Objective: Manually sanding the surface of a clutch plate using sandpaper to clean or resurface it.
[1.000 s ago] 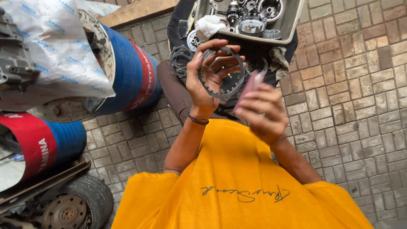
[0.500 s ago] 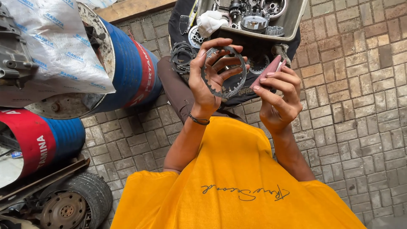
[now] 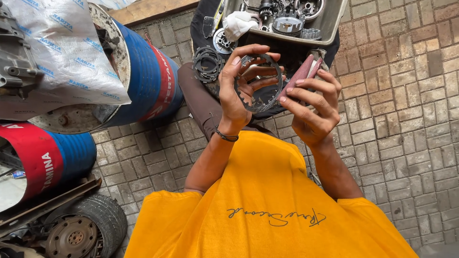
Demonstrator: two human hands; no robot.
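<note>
A grey tray [image 3: 334, 24] of gears sits on the paved floor ahead of you. Your left hand [image 3: 239, 91] grips a toothed metal ring [image 3: 260, 83]; your right hand [image 3: 311, 110] pinches what looks like pink sandpaper [image 3: 301, 74] against its edge.

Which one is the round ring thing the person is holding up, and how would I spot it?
Start at the grey tray full of metal parts at the top of the picture. Just below it the left hand holds up a thin, dark metal ring with small teeth around its inner edge. Unlike the stack of similar rings lying by the tray, it is lifted, with a pinkish sheet in the right hand against it.
</note>
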